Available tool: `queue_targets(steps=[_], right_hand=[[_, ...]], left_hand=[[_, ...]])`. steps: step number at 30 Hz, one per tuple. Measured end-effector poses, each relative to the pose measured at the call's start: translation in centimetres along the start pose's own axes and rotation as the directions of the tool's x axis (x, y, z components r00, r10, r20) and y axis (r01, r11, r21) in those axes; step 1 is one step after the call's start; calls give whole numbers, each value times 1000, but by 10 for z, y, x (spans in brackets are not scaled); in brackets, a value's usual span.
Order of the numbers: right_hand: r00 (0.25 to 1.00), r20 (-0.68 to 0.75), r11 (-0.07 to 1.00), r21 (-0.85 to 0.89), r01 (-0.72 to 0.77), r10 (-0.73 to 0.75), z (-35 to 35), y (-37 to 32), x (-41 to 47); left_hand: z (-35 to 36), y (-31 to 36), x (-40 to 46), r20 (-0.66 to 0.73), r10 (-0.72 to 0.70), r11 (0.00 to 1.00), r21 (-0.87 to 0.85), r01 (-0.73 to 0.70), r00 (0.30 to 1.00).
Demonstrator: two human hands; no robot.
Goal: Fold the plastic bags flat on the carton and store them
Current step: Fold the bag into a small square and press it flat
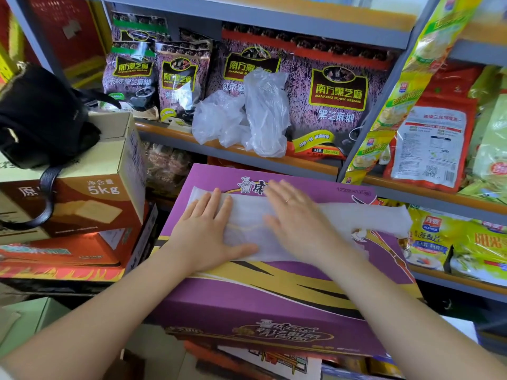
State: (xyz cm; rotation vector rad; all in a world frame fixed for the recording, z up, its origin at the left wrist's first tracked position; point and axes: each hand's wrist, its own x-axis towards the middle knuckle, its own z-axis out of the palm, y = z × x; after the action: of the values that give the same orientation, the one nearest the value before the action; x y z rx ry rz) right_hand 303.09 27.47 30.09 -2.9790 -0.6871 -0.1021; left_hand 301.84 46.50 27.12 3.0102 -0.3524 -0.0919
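A translucent white plastic bag [365,216] lies spread flat across the top of a purple carton [247,305]. My left hand [208,231] presses palm down on the bag's left part, fingers apart. My right hand [296,218] lies flat on the bag's middle, fingers spread, a ring on one finger. The bag's right end sticks out past my right hand toward the carton's right edge. On the shelf behind stand crumpled clear plastic bags [244,116], loose and unfolded.
Metal shelves [310,163] hold purple sesame packets [337,97] and yellow-green cereal packs [477,242]. To the left, a black bag [41,116] sits on stacked brown cartons [90,193]. More boxes lie below the purple carton.
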Motion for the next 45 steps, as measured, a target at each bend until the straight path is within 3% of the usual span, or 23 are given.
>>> queue_targets(steps=[2,7,18,22,24,26,28,31,33,34,36,38,40,41,43,45], right_hand=[[992,114,996,75,45,-53,15,-13,-4],[975,209,996,31,-84,76,26,15,-5],[882,217,907,-50,-419,419,13,110,-50],[868,199,890,-59,-453,455,14,112,-54],[872,191,892,-49,-450,450,14,111,-53],[875,177,892,-34,-451,450,15,111,-53],[881,167,895,-9,-447,442,14,109,-55],[914,160,925,7,-379,373,15,108,-66],[935,-13,935,28,-354,354,18,117,-80],[905,-157,919,94,-384,394,18,122,-86],[743,-304,798,327,-506,596,20,143,-92],[605,-83,525,600,-604,792,15,159,-89],[588,155,300,741,-600,794,11,167,-83],[621,193,262,783,-564,760,9,167,-79],[702,116,357,796,-489,703,3,160,-74],[767,-26,555,706,-440,642,-1,155,-67]], left_hand=[[0,0,0,6,-9,1000,-4,9,1000],[-5,2,0,60,-23,1000,0,23,998],[-15,10,-1,145,-40,998,46,34,989],[-30,27,1,193,-75,995,73,62,978],[-30,52,11,44,11,999,47,-13,999],[-27,87,28,-52,184,982,-23,-185,982],[-21,124,43,-16,366,928,-64,-367,930],[-6,155,58,44,460,886,-94,-454,887],[5,162,62,71,464,885,-76,-459,883],[9,160,61,76,464,886,-47,-461,883],[12,158,62,74,468,883,-8,-469,881],[11,157,62,78,473,880,9,-475,878],[11,156,61,73,468,882,23,-471,881],[11,154,61,65,464,884,31,-466,884],[12,147,59,44,454,889,46,-455,890],[11,136,57,35,432,900,53,-433,901]])
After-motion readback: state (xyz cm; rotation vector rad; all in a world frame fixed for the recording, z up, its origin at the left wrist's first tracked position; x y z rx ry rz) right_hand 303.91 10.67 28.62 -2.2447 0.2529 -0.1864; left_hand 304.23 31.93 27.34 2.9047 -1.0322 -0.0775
